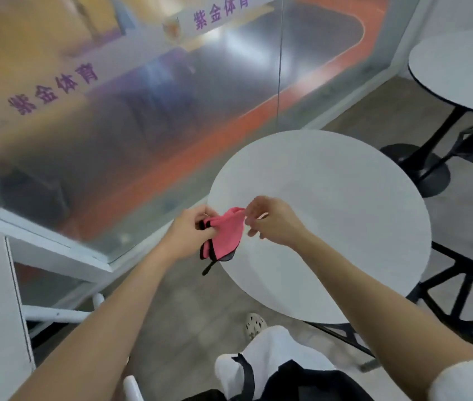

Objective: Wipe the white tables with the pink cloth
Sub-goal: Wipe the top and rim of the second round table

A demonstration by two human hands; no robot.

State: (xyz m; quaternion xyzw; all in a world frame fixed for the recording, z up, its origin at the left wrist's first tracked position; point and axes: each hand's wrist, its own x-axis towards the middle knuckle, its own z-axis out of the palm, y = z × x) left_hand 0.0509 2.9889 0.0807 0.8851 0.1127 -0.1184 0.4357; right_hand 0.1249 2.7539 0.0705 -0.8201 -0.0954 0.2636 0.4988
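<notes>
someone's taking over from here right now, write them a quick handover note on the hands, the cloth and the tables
Left hand: grips one end of the pink cloth.
Right hand: pinches the cloth's opposite edge.
Cloth: bunched between both hands, held over the left edge of the near white table, apparently not laid flat on it.
Second white table: far right, out of the hands' way.
Done: cloth in hand; no wiping can be confirmed.
Left: spread the cloth, wipe the near table, then the second one.
</notes>
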